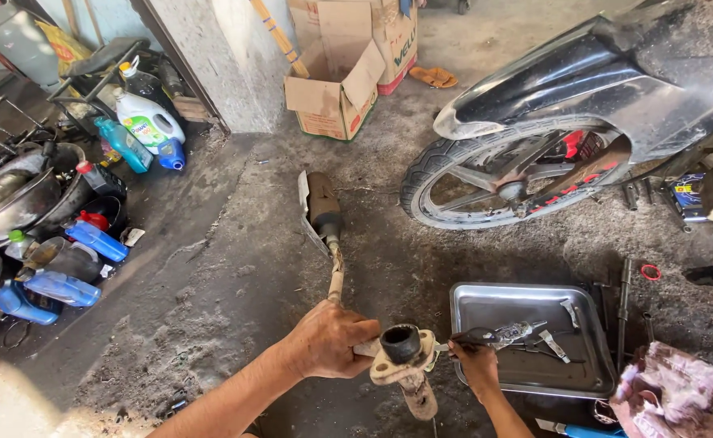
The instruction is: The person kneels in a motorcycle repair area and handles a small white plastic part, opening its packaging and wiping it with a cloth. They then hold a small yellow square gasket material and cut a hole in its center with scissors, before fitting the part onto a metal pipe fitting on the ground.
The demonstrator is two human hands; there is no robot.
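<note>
Exhaust pipe (336,276) is off the motorbike (583,89) and lies on the concrete floor (235,268), muffler end far, flange end (403,357) near, lifted up between both hands. Left hand (328,339) is wrapped tight around the pipe just behind the flange, holding it steady. Right hand (478,365) is closed around a small tool (498,334) with a dark grip and a metal tip, held level at the flange's right side; can't tell if the tip touches it. Judging by that, removal is done and the work is now at the flange and its open port; whether it is cleaning or scraping I can't say, and refitting looks not yet begun. Metal tray (470,304) sits right of the hands, near, with a few small metal parts in it. Loose bolts and a long rod lie further right beside a rag (680,393). Rear wheel (510,178) is far right. Oil bottles (89,243) and pans are far left, cardboard boxes (348,73) at the far wall.
</note>
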